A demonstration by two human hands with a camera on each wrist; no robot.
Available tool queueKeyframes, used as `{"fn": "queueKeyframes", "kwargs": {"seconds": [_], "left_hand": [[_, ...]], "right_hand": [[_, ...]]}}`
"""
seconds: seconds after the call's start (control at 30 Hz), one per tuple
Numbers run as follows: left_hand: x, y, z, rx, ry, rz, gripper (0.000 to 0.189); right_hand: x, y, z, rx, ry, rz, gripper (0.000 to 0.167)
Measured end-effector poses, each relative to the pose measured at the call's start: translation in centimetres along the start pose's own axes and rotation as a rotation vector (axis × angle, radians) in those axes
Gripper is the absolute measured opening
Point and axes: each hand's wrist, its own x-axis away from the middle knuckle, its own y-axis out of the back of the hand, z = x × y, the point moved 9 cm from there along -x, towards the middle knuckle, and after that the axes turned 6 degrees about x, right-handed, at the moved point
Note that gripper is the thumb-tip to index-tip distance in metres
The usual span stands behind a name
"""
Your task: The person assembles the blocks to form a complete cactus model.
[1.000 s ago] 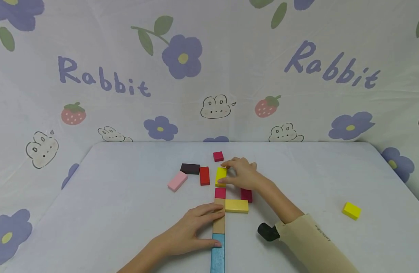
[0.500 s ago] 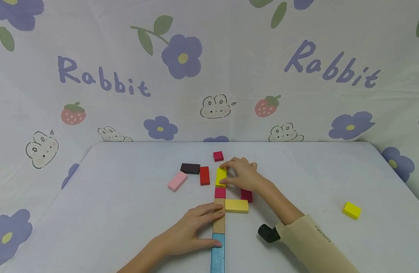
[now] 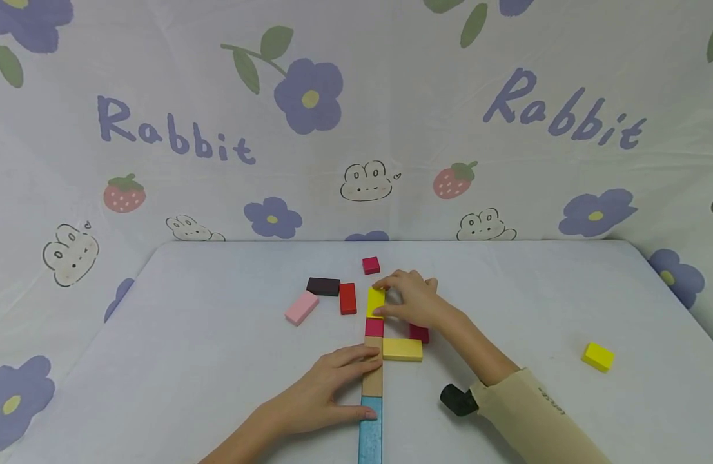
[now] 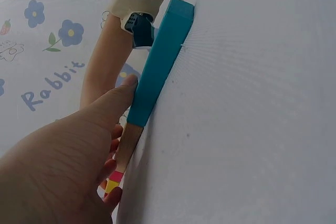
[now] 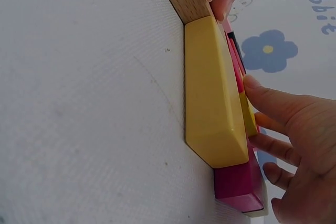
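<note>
In the head view, a straight row of wooden blocks runs away from me: a blue block, a bare-wood block, a small crimson block and a bright yellow block. My left hand lies along the row's left side, thumb on the blue block and extended fingers on the bare-wood one. With thumb and forefinger, my right hand pinches the bright yellow block at the far end, against the crimson one. A pale yellow block lies crosswise, its end touching the bare-wood block.
Left of the row lie a black block, a pink block and a red block. Beyond it sits a small crimson block. Another crimson block is partly under my right wrist. Far right lies a yellow block.
The right hand has drawn the bright yellow block slightly toward me, closing the narrow gap to the small crimson block. The left hand has kept its place.
</note>
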Motion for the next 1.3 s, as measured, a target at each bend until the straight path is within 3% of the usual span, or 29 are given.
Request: {"fn": "queueKeyframes", "kwargs": {"seconds": [0.9, 1.3], "left_hand": [[-0.1, 0.0, 0.1, 0.011, 0.001, -0.005, 0.071], [-0.1, 0.0, 0.1, 0.009, 0.002, -0.002, 0.072]], "right_hand": [[-0.5, 0.7, 0.7, 0.024, -0.024, -0.001, 0.054], [-1.8, 0.0, 2.3, -0.044, 0.056, 0.004, 0.054]]}}
